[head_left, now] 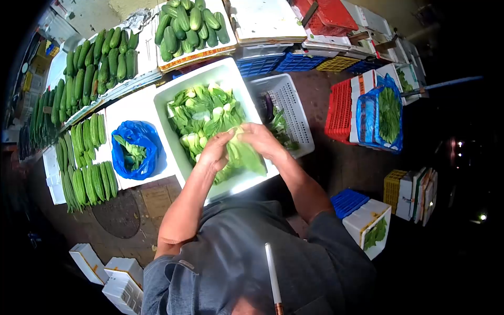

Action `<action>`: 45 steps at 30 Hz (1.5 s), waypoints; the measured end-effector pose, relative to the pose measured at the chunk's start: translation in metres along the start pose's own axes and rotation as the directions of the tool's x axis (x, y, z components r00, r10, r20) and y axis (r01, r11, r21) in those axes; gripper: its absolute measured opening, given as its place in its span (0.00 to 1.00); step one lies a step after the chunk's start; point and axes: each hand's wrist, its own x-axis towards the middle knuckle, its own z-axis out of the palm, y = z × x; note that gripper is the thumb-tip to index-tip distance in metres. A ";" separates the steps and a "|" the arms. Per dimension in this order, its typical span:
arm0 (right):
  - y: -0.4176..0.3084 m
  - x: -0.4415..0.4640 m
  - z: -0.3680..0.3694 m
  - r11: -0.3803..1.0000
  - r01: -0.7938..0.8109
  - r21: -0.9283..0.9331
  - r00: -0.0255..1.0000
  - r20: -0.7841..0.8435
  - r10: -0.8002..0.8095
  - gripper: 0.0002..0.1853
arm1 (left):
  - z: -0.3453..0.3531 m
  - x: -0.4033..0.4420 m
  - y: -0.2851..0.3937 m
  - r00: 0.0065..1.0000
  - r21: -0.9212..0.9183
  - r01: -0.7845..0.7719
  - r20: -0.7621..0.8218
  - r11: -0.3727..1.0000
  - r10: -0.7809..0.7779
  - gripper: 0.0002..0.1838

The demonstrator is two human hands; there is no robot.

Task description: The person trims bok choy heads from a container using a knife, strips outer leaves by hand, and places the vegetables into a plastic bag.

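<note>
Both my hands are over the near part of a white foam box (164, 113) that holds heads of leafy green vegetable (199, 105). My left hand (215, 149) and my right hand (258, 139) almost meet at a pale green leafy head (245, 156). Its leaves hang down and to the right, below my right hand. The fingers of both hands are bent in a pinch at its upper end. Left of the box, a blue plastic bag (137, 149) stands open with some leafy greens (132, 152) inside.
Cucumbers (191, 26) and ridged gourds (94, 184) lie at the back and left. A white perforated basket (294, 105) with an eggplant (269, 106) is right of the box. Farther right are a red crate (338, 111) and a foam box (367, 220). A cigarette (272, 273) shows low in front.
</note>
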 end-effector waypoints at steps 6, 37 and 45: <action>-0.008 -0.019 -0.020 0.999 -0.047 0.012 0.983 0.180 0.044 0.17 | -0.017 0.007 -0.002 0.985 0.106 0.140 0.086 0.984 -0.149 0.16; -0.018 -0.038 0.039 0.784 0.269 -0.560 0.931 -0.057 -0.361 0.12 | -0.019 0.018 -0.019 0.869 0.534 -0.304 -0.184 0.789 0.459 0.26; -0.044 -0.078 0.045 0.727 0.498 -0.472 0.865 0.216 -0.452 0.10 | -0.061 0.044 -0.025 0.944 0.158 -0.239 -0.195 0.958 0.267 0.12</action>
